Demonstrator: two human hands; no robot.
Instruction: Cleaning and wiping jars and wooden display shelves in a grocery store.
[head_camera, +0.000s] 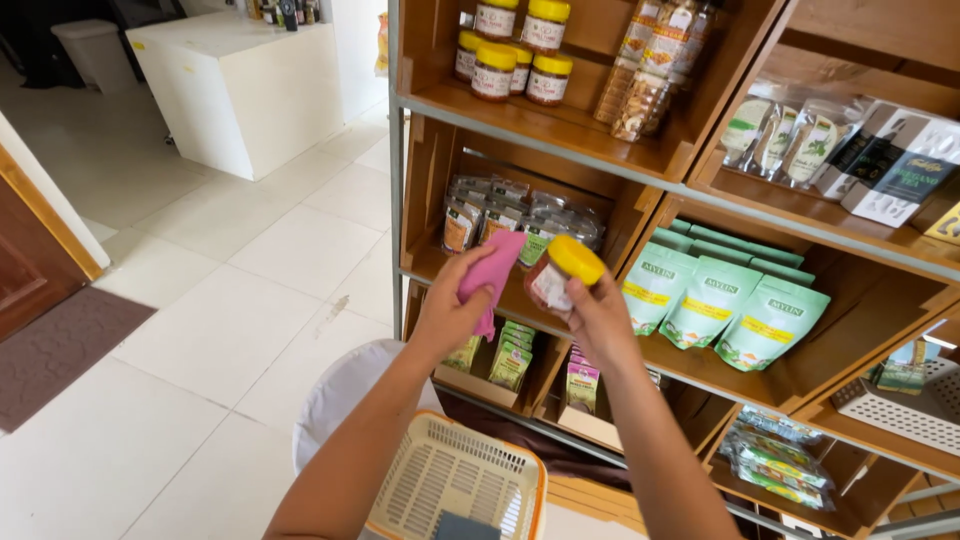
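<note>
Wooden shelf unit (560, 135) faced; cream basket (455, 480) below. Yellow-lidded jar (560, 275) gripped in right hand (600, 320), raised before middle shelf. Pink cloth (490, 272) clasped in left hand (450, 310), pressed beside jar. Judged: wiping step; next, jar turned against cloth.

Both forearms (640, 440) are bare, without sleeves.

Wood shelf (560, 135) w/ jars (510, 60) (yellow lids), pouches (725, 305).
</note>
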